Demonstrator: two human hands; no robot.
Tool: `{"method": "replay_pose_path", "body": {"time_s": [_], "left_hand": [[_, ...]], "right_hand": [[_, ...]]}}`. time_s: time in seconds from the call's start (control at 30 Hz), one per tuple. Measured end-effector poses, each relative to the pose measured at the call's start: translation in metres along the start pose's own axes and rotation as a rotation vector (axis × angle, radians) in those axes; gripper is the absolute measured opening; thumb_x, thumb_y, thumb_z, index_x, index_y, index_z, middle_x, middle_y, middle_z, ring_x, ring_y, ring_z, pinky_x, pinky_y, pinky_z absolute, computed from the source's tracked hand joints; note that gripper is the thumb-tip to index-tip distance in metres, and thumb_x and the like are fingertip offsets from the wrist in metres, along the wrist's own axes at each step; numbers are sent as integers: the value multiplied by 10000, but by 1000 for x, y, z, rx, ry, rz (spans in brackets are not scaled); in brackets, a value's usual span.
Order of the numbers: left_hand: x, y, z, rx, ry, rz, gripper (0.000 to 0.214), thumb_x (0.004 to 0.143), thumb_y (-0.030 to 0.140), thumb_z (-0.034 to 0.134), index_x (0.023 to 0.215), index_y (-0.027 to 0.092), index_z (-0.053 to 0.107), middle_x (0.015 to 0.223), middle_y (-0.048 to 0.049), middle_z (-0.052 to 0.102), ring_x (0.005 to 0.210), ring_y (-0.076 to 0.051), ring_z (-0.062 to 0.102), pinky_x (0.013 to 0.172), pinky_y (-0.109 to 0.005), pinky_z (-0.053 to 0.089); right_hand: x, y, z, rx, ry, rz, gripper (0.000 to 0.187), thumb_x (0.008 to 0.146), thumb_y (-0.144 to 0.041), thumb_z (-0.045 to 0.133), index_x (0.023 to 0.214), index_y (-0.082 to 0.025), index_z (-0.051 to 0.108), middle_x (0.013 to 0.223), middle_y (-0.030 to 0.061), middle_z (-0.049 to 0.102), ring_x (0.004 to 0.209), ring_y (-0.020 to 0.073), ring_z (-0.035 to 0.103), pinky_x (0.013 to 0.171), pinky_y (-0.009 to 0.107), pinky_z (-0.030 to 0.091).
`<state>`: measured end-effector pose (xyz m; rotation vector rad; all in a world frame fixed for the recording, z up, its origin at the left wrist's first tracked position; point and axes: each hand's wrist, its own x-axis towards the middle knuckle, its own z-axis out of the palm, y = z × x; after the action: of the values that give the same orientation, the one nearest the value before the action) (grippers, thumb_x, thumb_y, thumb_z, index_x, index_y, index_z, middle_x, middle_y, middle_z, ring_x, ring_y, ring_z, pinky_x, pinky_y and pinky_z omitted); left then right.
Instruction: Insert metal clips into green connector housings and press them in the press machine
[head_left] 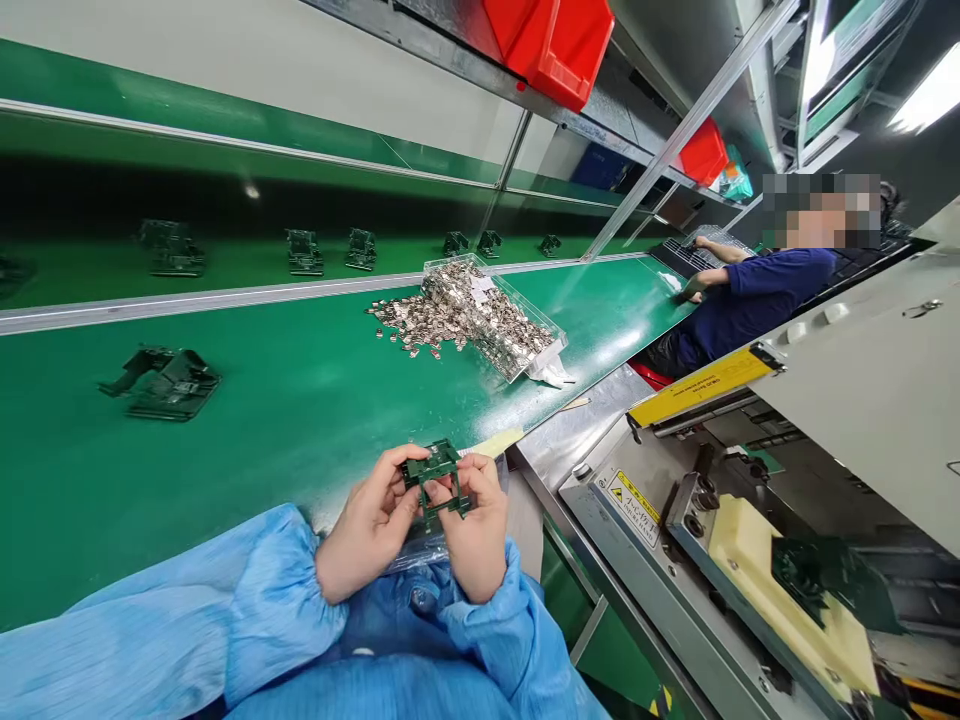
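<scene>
Both my hands hold one small dark green plastic frame part [435,478] close to my body, above the near edge of the green bench. My left hand [369,528] pinches its left side with thumb and fingers. My right hand [477,530] grips its right side, fingers curled around it. Both wrists come out of light blue sleeves. A clear plastic bag lies under my hands, mostly hidden.
A clear tray [499,318] spilling several small metal clips sits mid-bench. A dark plastic part [161,382] lies at left; more ride the belt [225,262] behind. A press machine [757,540] stands at right. A co-worker in dark blue [750,300] sits beyond. Red bins [555,45] hang overhead.
</scene>
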<state>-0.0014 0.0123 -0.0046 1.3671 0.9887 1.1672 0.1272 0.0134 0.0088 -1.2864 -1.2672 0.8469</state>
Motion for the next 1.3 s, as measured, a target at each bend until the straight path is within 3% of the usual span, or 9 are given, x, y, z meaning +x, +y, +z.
{"method": "replay_pose_path", "body": {"time_s": [0.23,0.37,0.47,0.57,0.7,0.87,1.03,1.13,1.3], "left_hand": [[2,10,0,-54,-56,30,274,895,230,484,1165,226,443,1024,-58,634,896,-148,638,747,-232,520],[4,24,5,-128,-111,-79,338,879,297,507,1194,208,419,1041,-81,642,853,-171,658,737,-276,548],[4,41,15,4,-267,-112,383,884,310,496,1249,218,430,1101,-87,641,940,-203,649,801,-313,544],[19,67,36,123,-593,-74,473,872,309,529,1333,265,429,1120,-67,653,1009,-222,635,845,-325,534],[65,106,107,186,-1029,45,658,817,348,615,1418,275,355,1174,-71,649,1045,-227,634,857,-333,539],[99,130,253,362,-911,436,771,695,401,717,1363,134,440,1426,-164,460,1296,-303,453,1072,-401,384],[107,123,337,337,-907,407,876,585,342,808,1339,70,454,1177,-204,648,1125,-343,594,939,-437,487],[104,124,322,283,-820,412,867,613,403,794,1349,112,439,1122,-158,668,1059,-294,621,899,-404,509],[77,111,230,108,-736,203,729,624,442,781,1243,154,523,1097,-111,641,997,-242,620,870,-365,524]], "right_hand": [[-4,9,-9,347,-66,152,326,719,-417,767,695,-203,523,798,8,535,756,171,531,685,281,473],[-8,1,-39,262,-209,18,426,746,-421,756,1088,-231,587,1138,77,571,987,229,557,764,313,495],[-17,-15,-73,58,-243,-171,695,733,-406,783,1336,-262,468,1353,96,472,1195,275,469,922,363,446],[-35,-33,-123,-73,-151,-287,654,711,-431,800,1279,-252,529,1224,91,567,1116,272,530,926,370,446],[-82,-42,-216,-98,125,-319,644,652,-495,822,1189,-232,585,1139,104,605,1052,291,576,890,400,486],[-132,-32,-324,-93,1137,-369,628,658,-346,823,1187,-246,500,1205,68,556,1160,248,519,1006,442,406],[-115,-30,-367,-238,1138,-228,647,609,-400,808,1130,-178,494,1173,131,573,1184,295,500,994,465,412],[-89,-36,-372,-341,986,-206,658,618,-444,787,1139,-170,492,1154,153,599,1106,300,559,920,459,468],[-48,-41,-375,-564,578,-113,599,638,-449,792,1116,-183,549,1095,127,652,1031,286,610,937,472,466]]}}
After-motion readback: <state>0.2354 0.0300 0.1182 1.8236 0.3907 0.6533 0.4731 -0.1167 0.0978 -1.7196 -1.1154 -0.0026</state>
